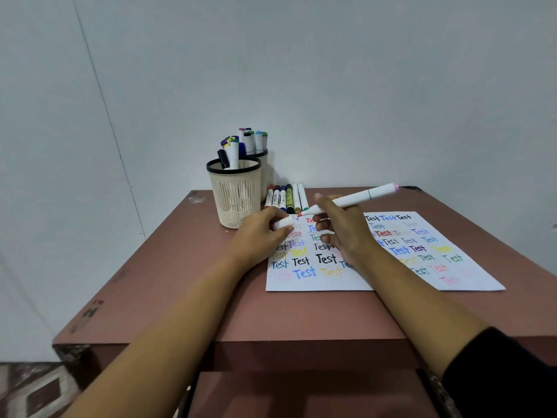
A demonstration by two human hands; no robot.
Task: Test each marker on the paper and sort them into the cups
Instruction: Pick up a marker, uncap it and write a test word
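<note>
My right hand (342, 227) grips a white marker (358, 198) with a pink end cap; its red tip hovers just over the top left of the paper (391, 276). The paper is covered with the word "Test" in many colours. My left hand (262, 233) pinches the marker's white cap (283, 223) at the paper's left edge. Two beige cups stand at the table's back left: the front cup (235, 200) and the rear cup (266, 173) both hold several markers. Several loose markers (286, 199) lie in a row behind the paper.
The brown table (187, 282) stands against a pale wall. Its front edge drops off below my forearms, and its left edge is chipped. Patterned floor (33, 390) shows at the lower left.
</note>
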